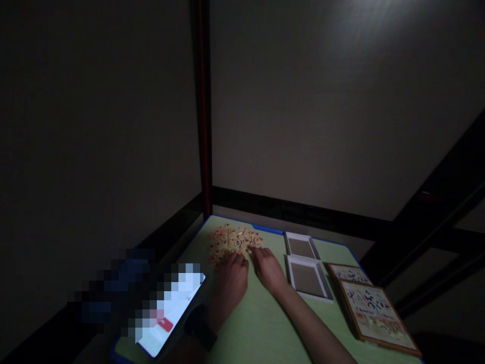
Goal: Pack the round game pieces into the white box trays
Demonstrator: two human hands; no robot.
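Many round wooden pieces [235,239] with red and dark marks lie in a loose heap near the far left corner of the green table [261,323]. My left hand [234,275], with a dark watch on its wrist, rests at the near edge of the heap, fingers curled down onto the pieces. Just right of it my right hand [267,268] reaches in, its fingers bent together at a small piece [249,249] by the heap's right side. What lies under the fingers of either hand is too small and dim to make out.
Two shallow open white boxes [290,270] stand right of my right hand. Further right lie two printed box lids [379,311], one bigger in view. A lit screen [161,323], partly pixelated, is at the left edge. Walls close in behind.
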